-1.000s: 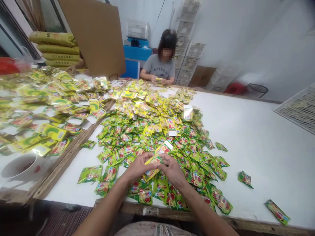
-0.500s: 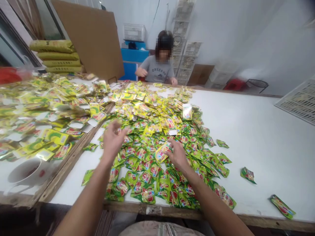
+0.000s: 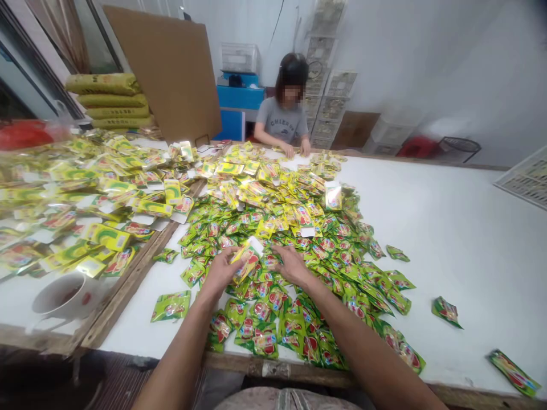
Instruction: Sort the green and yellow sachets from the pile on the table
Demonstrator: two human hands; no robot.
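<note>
My left hand (image 3: 225, 270) grips a small yellow box (image 3: 248, 261) with a red fruit print, its white end flap standing up at the top. Just right of it, my right hand (image 3: 290, 265) reaches in with thumb and fingers apart, the tips at the small green packets (image 3: 277, 297) with red fruit pictures. Whether they touch one I cannot tell. These packets spread thickly beneath both hands. Behind them lie several flattened-looking yellow boxes (image 3: 231, 168) in a heap.
A larger heap of yellow boxes (image 3: 106, 236) covers the left table, beside a white mug (image 3: 60, 299) with dark liquid. A wooden edge strip (image 3: 137, 279) divides the tables. Another person (image 3: 285, 122) works at the far edge. Stray green packets (image 3: 447, 312) lie on the right.
The yellow box has passed from my right hand to my left, which came down and right. My right hand is free of the box now. The other person's hands have come together at the table.
</note>
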